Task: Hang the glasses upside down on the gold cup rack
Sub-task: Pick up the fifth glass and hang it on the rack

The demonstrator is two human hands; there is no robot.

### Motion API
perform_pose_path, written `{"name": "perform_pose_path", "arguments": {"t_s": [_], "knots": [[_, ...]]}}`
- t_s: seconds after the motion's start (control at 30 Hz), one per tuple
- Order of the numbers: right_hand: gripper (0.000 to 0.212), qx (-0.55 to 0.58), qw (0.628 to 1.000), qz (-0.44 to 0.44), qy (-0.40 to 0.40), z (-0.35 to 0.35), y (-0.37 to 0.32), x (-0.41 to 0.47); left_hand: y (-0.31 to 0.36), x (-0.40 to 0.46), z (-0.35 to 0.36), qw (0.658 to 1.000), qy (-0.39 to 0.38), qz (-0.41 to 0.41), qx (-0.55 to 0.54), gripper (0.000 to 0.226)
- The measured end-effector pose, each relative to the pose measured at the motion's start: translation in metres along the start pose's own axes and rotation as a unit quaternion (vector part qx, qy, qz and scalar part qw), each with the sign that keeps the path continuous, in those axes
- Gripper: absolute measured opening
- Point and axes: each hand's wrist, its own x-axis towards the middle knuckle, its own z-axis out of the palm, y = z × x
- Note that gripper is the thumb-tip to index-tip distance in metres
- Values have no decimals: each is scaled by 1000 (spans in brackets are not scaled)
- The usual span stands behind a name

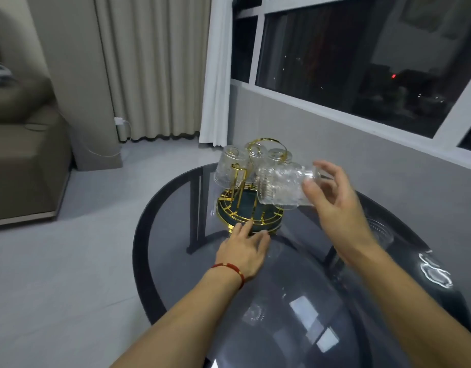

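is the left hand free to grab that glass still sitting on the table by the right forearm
Probably not easily. The left hand is open at the rack base, and the right hand, holding a glass, has its forearm across the way to the table glass.

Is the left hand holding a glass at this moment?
No, the left hand rests at the gold rack's base; the right hand holds the glass.

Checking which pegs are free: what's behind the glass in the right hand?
Behind the glass held tilted by the right hand stands the gold rack, with three glasses already hanging upside down. The held glass covers the rack's right-side pegs, so free ones can't be confirmed.
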Motion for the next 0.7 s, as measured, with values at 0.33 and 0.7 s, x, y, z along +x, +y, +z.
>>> {"name": "perform_pose_path", "arguments": {"t_s": [0.33, 0.7], "knots": [[63, -162, 986, -47, -13, 70, -37, 85, -3, 6, 15, 997, 5, -10, 80, 67], [65, -251, 965, -32, -75, 105, -25, 98, -8, 6, 15, 996, 4, -14, 82, 68]]}}
